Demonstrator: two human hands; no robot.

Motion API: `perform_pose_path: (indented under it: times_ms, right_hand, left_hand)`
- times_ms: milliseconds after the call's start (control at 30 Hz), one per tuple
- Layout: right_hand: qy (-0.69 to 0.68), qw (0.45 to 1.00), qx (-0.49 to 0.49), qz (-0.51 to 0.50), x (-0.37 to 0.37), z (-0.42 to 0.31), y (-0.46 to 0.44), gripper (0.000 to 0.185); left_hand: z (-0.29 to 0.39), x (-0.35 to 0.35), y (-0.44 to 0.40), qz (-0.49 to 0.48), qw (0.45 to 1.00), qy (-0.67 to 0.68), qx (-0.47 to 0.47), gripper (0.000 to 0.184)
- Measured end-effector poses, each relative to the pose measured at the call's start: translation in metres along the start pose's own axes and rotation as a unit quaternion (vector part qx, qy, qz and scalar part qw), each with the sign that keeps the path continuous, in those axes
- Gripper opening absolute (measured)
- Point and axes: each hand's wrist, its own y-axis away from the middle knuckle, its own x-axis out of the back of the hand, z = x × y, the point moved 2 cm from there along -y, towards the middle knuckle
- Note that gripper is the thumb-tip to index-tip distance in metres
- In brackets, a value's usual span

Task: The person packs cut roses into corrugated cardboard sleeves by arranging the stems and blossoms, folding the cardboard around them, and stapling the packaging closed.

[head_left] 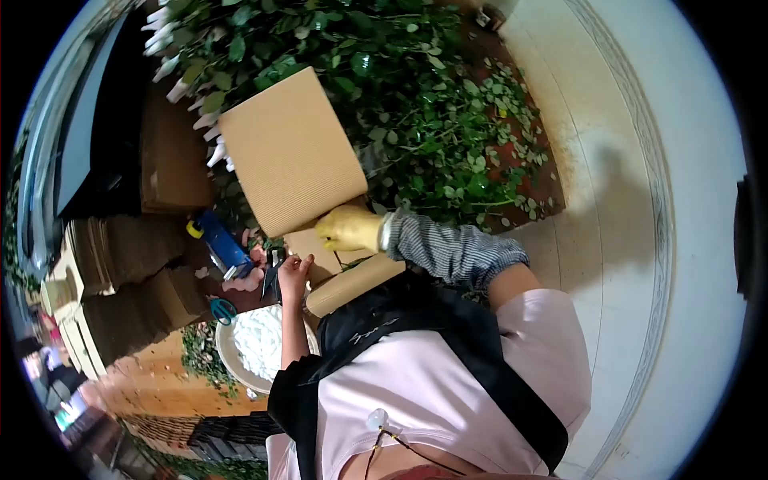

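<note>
My left hand (pixel 294 278) is bare, its fingers curled at the left edge of a corrugated cardboard sheet (pixel 326 264). What it pinches, if anything, is too small to tell. On my right hand (pixel 350 230) is a yellow glove, with a striped sleeve above it. Its fingers are closed over the cardboard, and their grip is hidden. A thin dark line shows just below the glove. Beyond my hands rises a large bent cardboard flap (pixel 292 148), and a rolled cardboard edge (pixel 356 286) lies against my black apron. A black object (pixel 273 268) sits beside my left hand.
Leafy green stems (pixel 432 120) with white-wrapped heads cover the far table. To the left are a blue tape dispenser (pixel 224 244), teal-handled scissors (pixel 222 310) and stacked cardboard (pixel 132 256). A round tub (pixel 226 352) holds white pieces. A wall (pixel 696 240) stands right.
</note>
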Motion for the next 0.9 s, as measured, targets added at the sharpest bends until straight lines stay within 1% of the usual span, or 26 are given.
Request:
perform_pose_path:
  times_ms: [33,67,100,133,167,200,233,300,333,367,400,433,467,500,533,567,600,633,667,700,733,767,833,867,900]
  right_hand:
    - [0.009,0.997,0.023,0.071,0.000,-0.009,0.000,0.051]
    - [0.079,0.996,-0.016,-0.041,-0.005,-0.013,-0.006,0.062]
    - [0.182,0.961,-0.089,-0.185,0.002,-0.028,-0.014,0.058]
    - [0.219,0.962,-0.075,-0.145,-0.016,-0.025,-0.020,0.054]
    - [0.255,0.959,-0.062,-0.105,-0.035,-0.019,-0.023,0.050]
    - [0.283,0.956,-0.041,-0.069,-0.046,-0.014,-0.022,0.045]
    - [0.282,0.956,-0.044,-0.065,-0.037,-0.019,-0.020,0.045]
    - [0.203,0.973,-0.073,-0.083,-0.016,-0.024,-0.013,0.044]
    - [0.128,0.986,-0.067,-0.085,-0.005,-0.023,-0.010,0.040]
    - [0.027,0.996,-0.062,-0.058,-0.011,-0.011,-0.012,0.036]
    - [-0.178,0.984,-0.006,-0.023,-0.005,-0.003,-0.006,0.034]
    - [-0.375,0.925,0.052,0.008,0.004,0.009,0.007,0.032]
    - [-0.458,0.886,0.055,0.044,0.053,0.000,0.028,0.031]
    - [-0.538,0.837,0.056,0.078,0.102,-0.006,0.051,0.030]
    - [-0.476,0.854,0.029,0.207,0.117,0.022,0.063,0.028]
    - [-0.414,0.850,0.014,0.326,0.136,0.047,0.068,0.028]
    - [-0.142,0.921,-0.122,0.341,0.154,0.071,0.074,0.029]
    - [0.145,0.903,-0.245,0.322,0.167,0.092,0.081,0.030]
    - [0.227,0.903,-0.285,0.229,0.160,0.110,0.084,0.031]
    - [0.267,0.903,-0.293,0.167,0.141,0.145,0.084,0.030]
    - [0.306,0.899,-0.294,0.106,0.122,0.180,0.085,0.029]
    - [0.308,0.909,-0.267,0.081,0.106,0.213,0.082,0.026]
    - [0.352,0.839,-0.275,0.311,0.162,0.186,0.100,0.021]
    - [0.380,0.781,-0.295,0.398,0.191,0.166,0.121,0.027]
    - [0.417,0.714,-0.311,0.468,0.205,0.173,0.144,0.033]
  left_hand:
    - [0.007,0.000,0.003,0.013,1.000,-0.026,-0.011,0.032]
    - [0.002,0.001,-0.002,0.029,0.994,-0.097,-0.032,0.031]
    - [0.009,0.003,-0.003,0.027,0.994,-0.104,-0.035,0.031]
    - [0.024,0.007,-0.001,0.027,0.954,-0.285,-0.090,0.031]
    - [0.040,0.010,0.002,0.026,0.879,-0.454,-0.140,0.032]
    - [0.057,0.014,0.002,-0.034,0.881,-0.463,-0.097,0.034]
    - [0.080,0.012,0.005,-0.088,0.923,-0.367,-0.075,0.031]
    - [0.085,0.001,0.009,-0.140,0.937,-0.253,-0.194,0.027]
    - [0.086,-0.004,0.008,-0.196,0.901,-0.346,-0.172,0.028]
    - [0.086,-0.010,0.008,-0.214,0.882,-0.389,-0.160,0.028]
    - [0.095,-0.015,0.012,-0.208,0.870,-0.426,-0.137,0.028]
    - [0.103,-0.020,0.018,-0.201,0.858,-0.460,-0.112,0.028]
    - [0.102,-0.022,0.024,-0.151,0.868,-0.444,-0.163,0.022]
    - [0.096,-0.023,0.023,-0.145,0.871,-0.443,-0.155,0.022]
    - [0.087,-0.023,0.023,-0.124,0.873,-0.439,-0.172,0.025]
    - [0.082,-0.023,0.025,-0.106,0.874,-0.435,-0.190,0.028]
    - [0.083,-0.023,0.028,-0.109,0.868,-0.452,-0.175,0.031]
    - [0.086,-0.025,0.030,-0.111,0.869,-0.452,-0.171,0.031]
    - [0.088,-0.026,0.031,-0.113,0.873,-0.449,-0.154,0.031]
    - [0.089,-0.028,0.031,-0.116,0.876,-0.447,-0.138,0.030]
    - [0.085,-0.029,0.031,-0.105,0.880,-0.436,-0.153,0.030]
    - [0.085,-0.026,0.032,-0.109,0.879,-0.439,-0.151,0.030]
    - [0.090,-0.027,0.034,-0.093,0.881,-0.431,-0.170,0.030]
    - [0.093,-0.027,0.034,-0.126,0.892,-0.419,-0.118,0.033]
    - [0.087,-0.027,0.031,-0.148,0.891,-0.414,-0.117,0.040]
